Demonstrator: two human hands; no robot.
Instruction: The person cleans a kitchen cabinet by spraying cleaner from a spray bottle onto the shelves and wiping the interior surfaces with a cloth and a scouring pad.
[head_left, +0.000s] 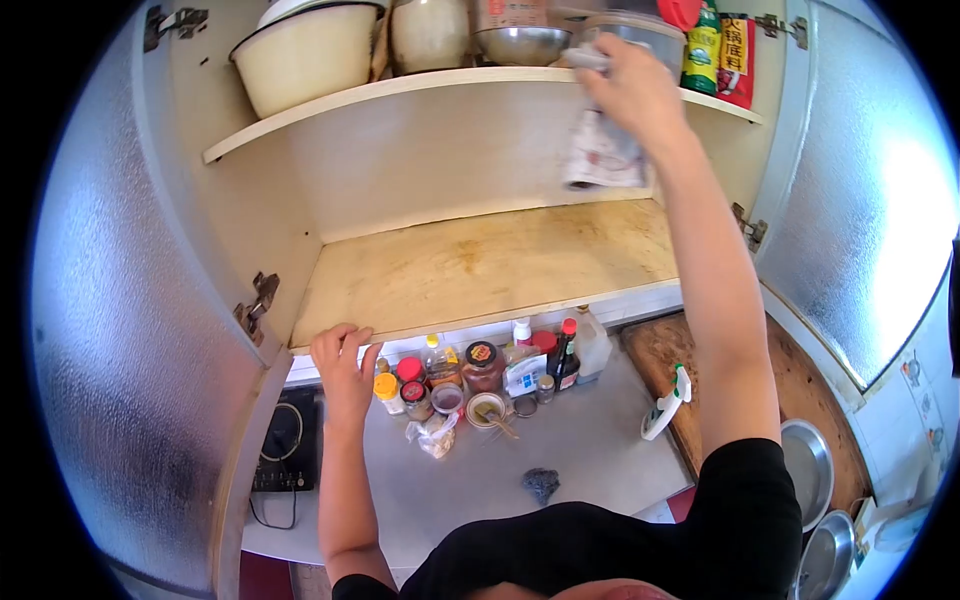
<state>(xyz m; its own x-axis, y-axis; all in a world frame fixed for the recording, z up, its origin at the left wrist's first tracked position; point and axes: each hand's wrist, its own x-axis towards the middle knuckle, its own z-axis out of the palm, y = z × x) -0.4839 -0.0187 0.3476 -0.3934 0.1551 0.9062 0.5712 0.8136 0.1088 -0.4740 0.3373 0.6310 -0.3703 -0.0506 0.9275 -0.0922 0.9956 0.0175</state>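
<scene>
My right hand (640,88) is raised to the upper shelf (440,82) at the right. Its fingers are closed on a pale patterned cloth (606,155), which hangs below the shelf edge and is slightly blurred. My left hand (343,362) grips the front edge of the cabinet's bottom board (490,262) at its left end. That board is bare wood with brown stains. Close behind my right hand stands a clear container (648,42), partly hidden by the hand.
A cream pot (308,60), metal bowl (522,46) and red packet (737,62) stand on the shelf. Frosted doors (120,330) are swung out on both sides. Below are several jars (484,368), a spray bottle (667,403), a scouring pad (541,485) and a cooktop (287,445).
</scene>
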